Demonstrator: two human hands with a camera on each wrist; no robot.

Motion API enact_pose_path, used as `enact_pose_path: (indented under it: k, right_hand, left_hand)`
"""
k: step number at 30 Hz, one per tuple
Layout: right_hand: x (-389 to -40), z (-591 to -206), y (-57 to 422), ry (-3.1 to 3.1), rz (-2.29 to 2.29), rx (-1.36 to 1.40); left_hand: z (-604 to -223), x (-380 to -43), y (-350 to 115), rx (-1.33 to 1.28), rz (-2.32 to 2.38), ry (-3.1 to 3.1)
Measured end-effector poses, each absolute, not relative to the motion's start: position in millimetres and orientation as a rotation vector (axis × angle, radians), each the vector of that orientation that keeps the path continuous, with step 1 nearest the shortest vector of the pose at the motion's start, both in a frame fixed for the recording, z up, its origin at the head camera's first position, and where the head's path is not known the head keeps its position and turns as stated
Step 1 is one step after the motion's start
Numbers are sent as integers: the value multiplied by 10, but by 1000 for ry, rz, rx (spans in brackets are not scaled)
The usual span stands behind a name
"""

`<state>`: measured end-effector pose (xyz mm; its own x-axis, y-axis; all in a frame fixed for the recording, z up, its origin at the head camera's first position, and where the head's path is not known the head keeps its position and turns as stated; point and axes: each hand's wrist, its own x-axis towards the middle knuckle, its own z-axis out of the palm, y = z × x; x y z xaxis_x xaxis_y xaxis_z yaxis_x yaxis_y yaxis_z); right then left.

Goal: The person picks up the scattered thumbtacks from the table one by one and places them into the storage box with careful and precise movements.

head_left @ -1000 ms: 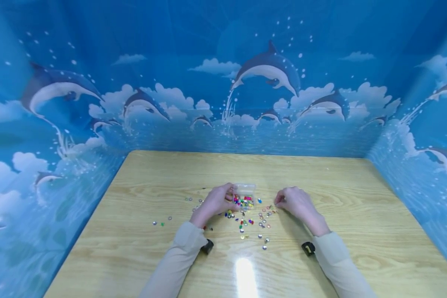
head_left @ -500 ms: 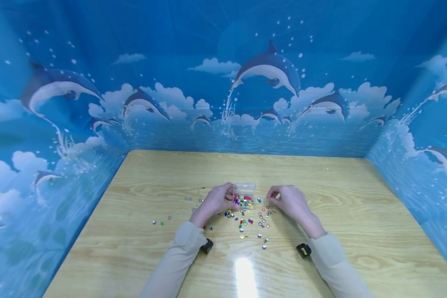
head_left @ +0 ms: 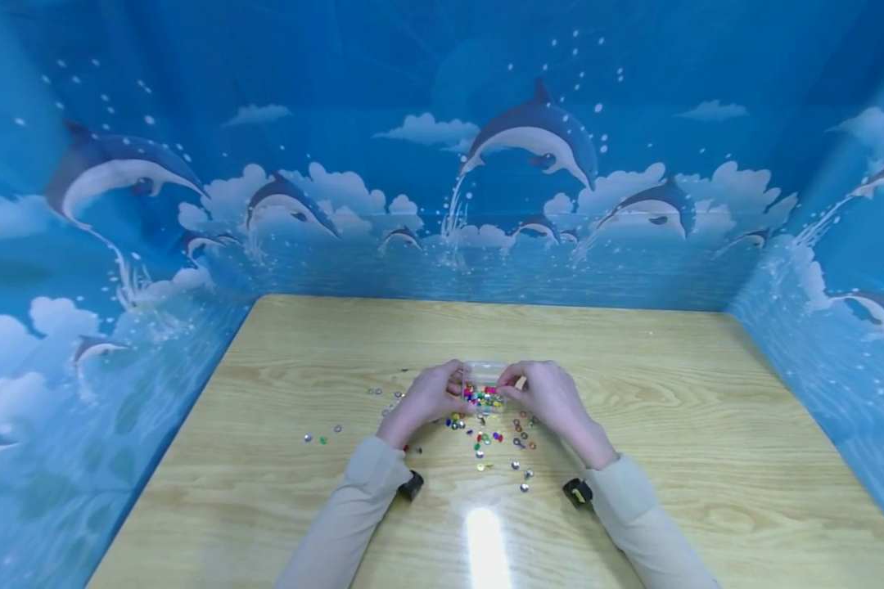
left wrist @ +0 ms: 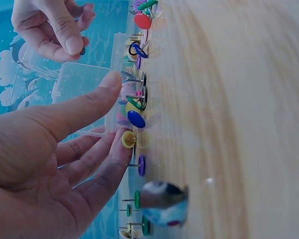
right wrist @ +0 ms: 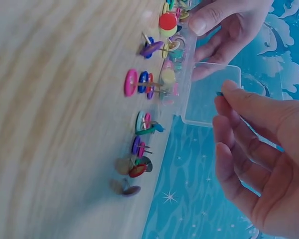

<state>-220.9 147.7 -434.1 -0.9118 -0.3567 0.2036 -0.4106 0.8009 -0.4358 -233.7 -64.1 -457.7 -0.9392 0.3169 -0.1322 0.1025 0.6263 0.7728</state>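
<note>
A small clear plastic box point(head_left: 484, 372) stands on the table with its lid tipped back, several colourful thumbtacks inside. My left hand point(head_left: 429, 397) holds the box from its left side, thumb near the front and fingers behind. At the box's right side is my right hand point(head_left: 551, 394). Between thumb and index finger it pinches one thumbtack point(right wrist: 219, 93), dark bluish-green and mostly covered by the fingertips. Loose thumbtacks lie around the box, among them a pink thumbtack point(right wrist: 131, 82) and a blue thumbtack point(left wrist: 136, 119).
More thumbtacks lie scattered over the wooden table point(head_left: 633, 368), in front of the box and off to its left. A blue curtain point(head_left: 383, 98) printed with dolphins rises behind the table and along both sides. Each wrist carries a small black camera point(head_left: 578, 492).
My right hand has moved left from the loose thumbtacks on the right to the box's right edge. The left hand and the box stay in place.
</note>
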Motion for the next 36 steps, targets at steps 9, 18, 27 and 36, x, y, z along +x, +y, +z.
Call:
enact_pose_path:
  k: [9,18,27,36]
  right_hand:
    - [-2198,-4330,1554,-2885,733,565]
    - [-2177,-4277,1855,-2874,674,529]
    - [-2056,-4372,2069,-2986,559,598]
    - [-2035,-4444,2111,-3044,548,612]
  left_hand:
    - [-4566,-2346,-631,321,1204,2596]
    - [-4553,-2344,-624,306,1202,2599]
    - [-4571,-2350,-620,282,1186,2602]
    - [-4567,-2335,-620,288,1217,2585]
